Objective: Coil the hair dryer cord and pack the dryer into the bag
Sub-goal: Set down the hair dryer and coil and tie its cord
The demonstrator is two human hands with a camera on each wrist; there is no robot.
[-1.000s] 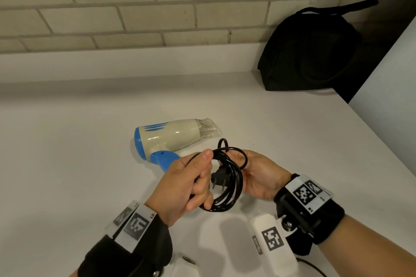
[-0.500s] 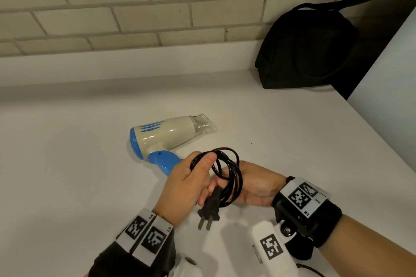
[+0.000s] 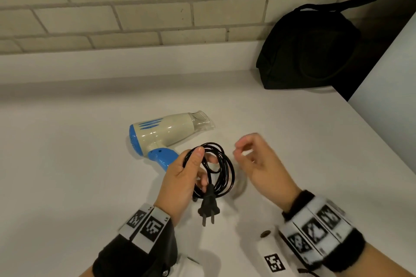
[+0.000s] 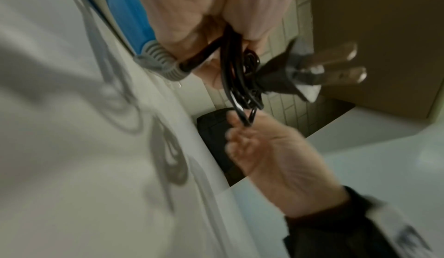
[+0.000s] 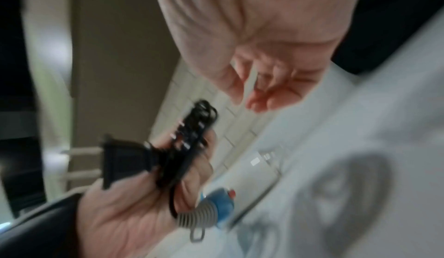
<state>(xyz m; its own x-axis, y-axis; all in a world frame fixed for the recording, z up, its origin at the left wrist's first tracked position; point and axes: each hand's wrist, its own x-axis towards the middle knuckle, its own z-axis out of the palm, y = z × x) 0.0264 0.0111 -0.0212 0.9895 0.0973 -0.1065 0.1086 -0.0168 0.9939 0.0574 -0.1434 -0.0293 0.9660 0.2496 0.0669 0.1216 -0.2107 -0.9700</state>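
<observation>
A cream and blue hair dryer (image 3: 166, 132) lies on its side on the white counter (image 3: 67, 164), nozzle pointing right. Its black cord (image 3: 222, 171) is wound into a small coil. My left hand (image 3: 186, 177) grips that coil just in front of the dryer's blue handle (image 3: 163, 157), and the plug (image 3: 208, 207) hangs down below the fingers. In the left wrist view the cord (image 4: 236, 76) and plug (image 4: 295, 72) show close up. My right hand (image 3: 254, 157) hovers to the right of the coil, fingers loosely curled, holding nothing. The black bag (image 3: 308, 47) stands at the back right.
A brick wall (image 3: 135, 7) with a white ledge runs along the back of the counter. A white panel (image 3: 387, 96) rises at the right, with a dark gap beside the bag.
My right hand has let go of the coil and drawn off to the right. The plug now hangs free below my left hand, which keeps hold of the coil.
</observation>
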